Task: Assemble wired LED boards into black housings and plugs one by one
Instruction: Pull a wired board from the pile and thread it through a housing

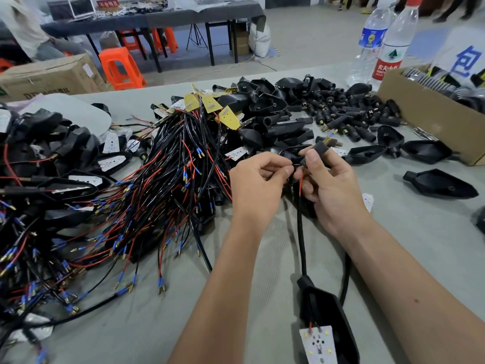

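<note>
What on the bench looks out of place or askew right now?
One loose LED board lies alone on the mat by the right hand, away from the wired pile. Otherwise only the usual clutter; nothing looks damaged or spilled.

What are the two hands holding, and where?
The right hand grips a black plug by its body. The left hand pinches the thin wire just beside the plug.
</note>
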A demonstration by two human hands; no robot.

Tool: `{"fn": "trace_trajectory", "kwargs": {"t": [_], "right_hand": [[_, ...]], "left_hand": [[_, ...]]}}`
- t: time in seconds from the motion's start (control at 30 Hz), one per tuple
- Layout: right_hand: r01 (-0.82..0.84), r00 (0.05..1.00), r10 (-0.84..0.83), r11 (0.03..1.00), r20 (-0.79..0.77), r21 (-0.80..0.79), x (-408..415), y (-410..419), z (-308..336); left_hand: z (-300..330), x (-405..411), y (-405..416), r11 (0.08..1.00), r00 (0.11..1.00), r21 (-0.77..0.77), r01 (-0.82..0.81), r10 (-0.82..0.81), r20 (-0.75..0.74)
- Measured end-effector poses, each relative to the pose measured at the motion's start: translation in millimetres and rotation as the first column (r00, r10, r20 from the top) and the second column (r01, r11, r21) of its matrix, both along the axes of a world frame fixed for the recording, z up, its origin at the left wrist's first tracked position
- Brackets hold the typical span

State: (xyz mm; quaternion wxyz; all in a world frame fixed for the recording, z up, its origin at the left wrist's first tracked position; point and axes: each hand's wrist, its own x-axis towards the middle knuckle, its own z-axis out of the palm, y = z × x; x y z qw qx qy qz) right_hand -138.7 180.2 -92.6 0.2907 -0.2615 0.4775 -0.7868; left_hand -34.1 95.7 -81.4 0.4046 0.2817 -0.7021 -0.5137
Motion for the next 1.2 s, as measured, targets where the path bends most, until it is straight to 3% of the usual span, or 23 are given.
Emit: {"fn": "trace_trajectory", "kwargs": {"t": [0.2,0.37,0.5,0.67,0.83,1.03,1.2], "right_hand": [[0.040,0.999,-0.040,0.999,-0.004,-0.005,-0.5,-0.2,-0.9],[0.039,0.999,-0.038,0.999,-0.036,0.027,0.9,-0.8,0.7],[0.052,0.996,-0.048,0.998,-0.079,0.047,2.9,-1.1,0.6],[0.056,0.995,-0.052,0.997,-0.081,0.051,2.9,-0.2,-1.8],[0.063,0.994,-0.058,0.997,-0.092,0.054,1.2,-0.4,-2.7],[0.041,0.998,-0.040,0.999,-0.051,0.033,-1.8,-0.1,-3.3],[0.038,0.996,-0.036,0.999,-0.087,0.029,-0.3,-2.0,-4.5]], "left_hand": [[0.3,-4.9,3.8,0.995,0.995,0.040,0.088,-0.089,0.035],[0.8,-1.6,5.1,0.996,0.999,0.092,0.008,-0.004,-0.047],[-0.5,-2.0,8.8,0.966,0.995,0.255,-0.037,0.060,-0.083],[0.8,0.2,7.4,0.949,0.999,0.315,0.001,0.015,-0.050],[1.9,-1.1,9.6,0.979,1.000,0.205,0.007,-0.002,-0.023],[-1.4,-10.0,17.0,0.991,0.992,0.070,-0.111,0.114,-0.049],[1.6,-9.2,13.1,0.954,0.990,-0.278,-0.110,0.130,0.055]]}}
